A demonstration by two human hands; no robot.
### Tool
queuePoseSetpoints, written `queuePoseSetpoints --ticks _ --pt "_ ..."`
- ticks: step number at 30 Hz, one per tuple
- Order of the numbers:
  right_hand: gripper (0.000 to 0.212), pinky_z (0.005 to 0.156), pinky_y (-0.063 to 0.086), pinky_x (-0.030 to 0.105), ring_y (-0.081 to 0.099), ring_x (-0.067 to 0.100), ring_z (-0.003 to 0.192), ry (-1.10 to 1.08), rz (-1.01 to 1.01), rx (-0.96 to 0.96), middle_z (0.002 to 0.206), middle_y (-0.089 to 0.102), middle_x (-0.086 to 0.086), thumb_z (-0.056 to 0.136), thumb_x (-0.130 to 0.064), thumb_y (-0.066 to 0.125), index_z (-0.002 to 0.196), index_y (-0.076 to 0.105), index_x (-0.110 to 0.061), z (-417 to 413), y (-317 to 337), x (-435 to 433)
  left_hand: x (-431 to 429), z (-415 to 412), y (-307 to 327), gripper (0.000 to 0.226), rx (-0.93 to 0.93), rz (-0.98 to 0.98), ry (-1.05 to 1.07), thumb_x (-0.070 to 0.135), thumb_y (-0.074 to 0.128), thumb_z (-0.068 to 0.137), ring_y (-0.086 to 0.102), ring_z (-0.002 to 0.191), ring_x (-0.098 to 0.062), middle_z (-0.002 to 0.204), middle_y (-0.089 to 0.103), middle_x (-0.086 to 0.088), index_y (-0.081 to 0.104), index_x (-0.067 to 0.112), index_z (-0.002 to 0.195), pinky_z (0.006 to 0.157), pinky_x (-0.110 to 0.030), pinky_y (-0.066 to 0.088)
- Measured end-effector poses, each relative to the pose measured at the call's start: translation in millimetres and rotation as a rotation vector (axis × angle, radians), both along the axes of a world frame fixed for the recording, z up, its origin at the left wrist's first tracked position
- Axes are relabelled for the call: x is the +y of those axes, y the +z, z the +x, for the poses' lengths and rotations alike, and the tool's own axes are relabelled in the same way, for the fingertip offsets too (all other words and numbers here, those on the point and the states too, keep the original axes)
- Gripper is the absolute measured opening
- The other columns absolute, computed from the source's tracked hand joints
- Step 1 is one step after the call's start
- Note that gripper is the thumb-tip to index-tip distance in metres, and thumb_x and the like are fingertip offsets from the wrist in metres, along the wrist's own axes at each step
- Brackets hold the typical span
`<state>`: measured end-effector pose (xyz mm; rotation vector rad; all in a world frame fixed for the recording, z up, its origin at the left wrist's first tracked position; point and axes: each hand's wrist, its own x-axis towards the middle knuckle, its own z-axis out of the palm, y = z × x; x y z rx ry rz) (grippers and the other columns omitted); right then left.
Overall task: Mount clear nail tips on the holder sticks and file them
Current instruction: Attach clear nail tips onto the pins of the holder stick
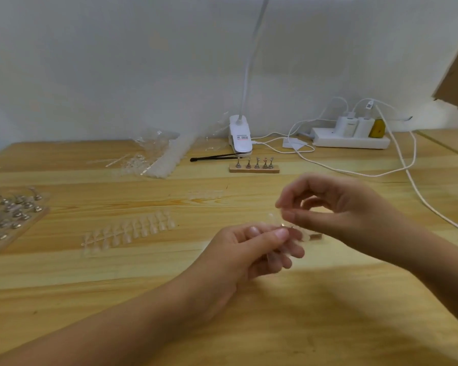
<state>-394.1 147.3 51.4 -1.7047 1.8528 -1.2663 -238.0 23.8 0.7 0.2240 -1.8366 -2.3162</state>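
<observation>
Near centre frame, a clear nail tip [273,217] is pinched by the right hand [336,207] above a holder stick [286,228] gripped in the left hand [251,249]; mounting is judged under way, filing not begun.

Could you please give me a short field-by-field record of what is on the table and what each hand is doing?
left hand: pinches a holder stick, mostly hidden
right hand: pinches a clear nail tip, blurred
nail tip strip: flat on the table, left of the hands
stand: five sticks upright, near the clip lamp
tray: more sticks, far left
</observation>
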Motion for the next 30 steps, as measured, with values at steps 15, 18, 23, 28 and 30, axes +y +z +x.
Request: queuePoseSetpoints --ticks 15,18,23,28,30 --pt "0.016 0.081 0.053 0.022 0.065 0.010 0.093 0.022 0.005 -0.408 0.097 0.068 -0.006 0.070 -0.036 0.076 0.078 0.071 -0.024 3.9 -25.9 8.6 4.7 -0.3 -4.7 0.021 -0.023 -0.133 0.011 0.024 0.061 0.081 0.051 0.058 -0.004 0.068 0.060 0.006 0.077 0.018 0.094 0.057 -0.015 0.043" --pt "0.008 0.081 0.051 0.021 0.064 0.011 0.093 0.028 -0.131 -0.293 0.096 0.067 -0.004 0.075 -0.032 0.073 0.080 0.071 -0.026 10.3 -20.9 10.3 3.2 -3.3 0.3 0.010 -0.052 0.296 -0.079 0.020 0.064 0.073 0.047 0.052 -0.008 0.065 0.054 -0.001 0.070 0.012 0.072 0.049 -0.016 0.036" --pt "0.010 0.074 0.053 0.016 0.069 0.006 0.087 0.005 -0.149 -0.434 0.091 0.068 -0.011 0.070 -0.033 0.075 0.075 0.071 -0.026 9.6 -14.5 11.8 1.1 -3.7 2.5 0.033 -0.026 0.280 -0.073 0.018 0.056 0.078 0.042 0.052 -0.007 0.063 0.051 0.002 0.080 0.017 0.101 0.049 -0.017 0.032" --pt "0.018 0.089 0.058 0.041 0.073 0.023 0.092 -0.094 0.011 -0.359 0.094 0.072 -0.003 0.072 -0.040 0.077 0.085 0.073 -0.028 1.2 -23.5 9.0 1.7 -3.2 0.1 0.049 -0.002 0.252 -0.084 0.027 0.063 0.068 0.042 0.051 -0.008 0.063 0.050 0.002 0.074 0.013 0.114 0.050 -0.018 0.032" --pt "0.021 0.086 0.058 0.043 0.073 0.023 0.091 -0.116 0.009 -0.266 0.095 0.072 -0.003 0.072 -0.044 0.071 0.090 0.073 -0.032 1.7 -24.3 8.5 1.1 -3.4 -0.5 0.047 0.009 0.276 -0.091 0.026 0.063 0.069 0.042 0.051 -0.008 0.063 0.050 0.002 0.074 0.012 0.112 0.050 -0.019 0.031"
